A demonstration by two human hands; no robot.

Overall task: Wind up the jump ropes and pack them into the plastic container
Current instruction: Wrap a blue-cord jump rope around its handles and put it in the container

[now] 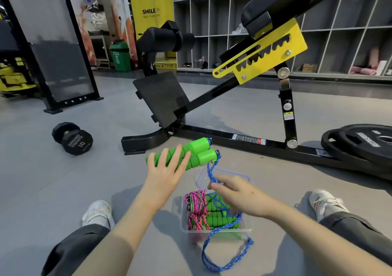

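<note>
My left hand (163,169) holds the two green handles (195,152) of a jump rope side by side above the floor. Its blue cord (214,252) hangs from the handle ends, passes through my right hand (235,193), which pinches it, and loops down onto the floor in front of the container. The clear plastic container (216,231) sits on the floor between my legs. Inside it lie a wound pink-corded rope (196,208) and green handles (214,214) with blue cord around them. A clear lid (201,178) lies just behind the container.
A black and yellow gym bench frame (233,140) crosses the floor just beyond my hands. A black dumbbell (72,138) lies to the left, weight plates (360,146) to the right. My shoes (97,212) flank the container. Grey cubby shelves line the back wall.
</note>
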